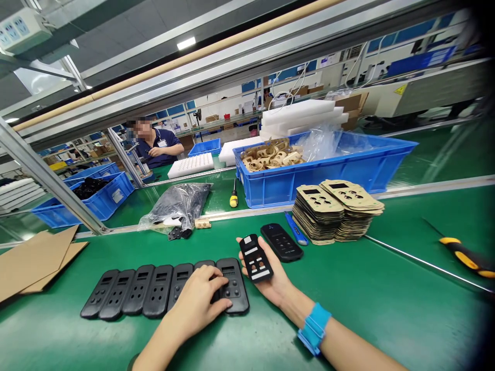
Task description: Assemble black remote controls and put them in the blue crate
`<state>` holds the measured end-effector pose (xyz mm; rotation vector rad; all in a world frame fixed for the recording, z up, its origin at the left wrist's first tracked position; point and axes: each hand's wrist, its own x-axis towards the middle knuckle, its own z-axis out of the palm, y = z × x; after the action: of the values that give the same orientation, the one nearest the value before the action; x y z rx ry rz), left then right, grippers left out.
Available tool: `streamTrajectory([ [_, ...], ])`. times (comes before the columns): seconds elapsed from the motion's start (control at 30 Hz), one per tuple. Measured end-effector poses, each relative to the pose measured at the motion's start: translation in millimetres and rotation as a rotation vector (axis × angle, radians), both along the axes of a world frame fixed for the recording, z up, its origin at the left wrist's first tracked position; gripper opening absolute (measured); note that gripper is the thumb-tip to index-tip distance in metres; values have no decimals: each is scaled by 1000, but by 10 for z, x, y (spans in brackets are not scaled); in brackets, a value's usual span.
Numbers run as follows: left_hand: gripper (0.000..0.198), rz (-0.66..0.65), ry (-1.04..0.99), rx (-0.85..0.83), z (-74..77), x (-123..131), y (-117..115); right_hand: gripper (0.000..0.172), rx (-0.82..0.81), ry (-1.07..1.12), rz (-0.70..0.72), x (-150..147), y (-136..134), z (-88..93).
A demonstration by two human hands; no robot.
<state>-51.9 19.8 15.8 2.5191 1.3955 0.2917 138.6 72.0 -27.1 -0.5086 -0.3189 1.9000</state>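
Note:
Several black handheld device casings (157, 293) lie face up in a row, each with a small window and round holes or buttons. My left hand (201, 299) rests over the row's right end, fingers bent and apart. Its thumb and fingertips touch the front of the rightmost casing (235, 288); the palm partly hides the casings beside it. In my right hand (276, 278) is a black panel (256, 257) with white strips and small holes, held tilted above the table. A separate black casing (281, 241) lies just beyond that hand. My right wrist wears a blue band.
Beyond stand two stacks of tan die-cut sheets (319, 219), a blue utility knife (296, 229) and a blue bin (266, 180) of tan pieces. Screwdrivers (460, 252) lie right and behind. A plastic bag (180, 201) and cardboard (34, 257) are left. A co-worker (158, 144) sits across.

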Motion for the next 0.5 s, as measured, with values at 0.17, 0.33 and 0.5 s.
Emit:
streamTrajectory([
  [0.17,43,28,4,10,49,-73,-55,38,-8,-1,4,4,-7,-5],
  [0.33,25,50,47,49,-16,-66,-174,38,-16,-6,0,3,-15,-16],
  [0.5,10,11,-31,40,42,-64,-269,36,-7,-7,-6,-1,-20,7],
])
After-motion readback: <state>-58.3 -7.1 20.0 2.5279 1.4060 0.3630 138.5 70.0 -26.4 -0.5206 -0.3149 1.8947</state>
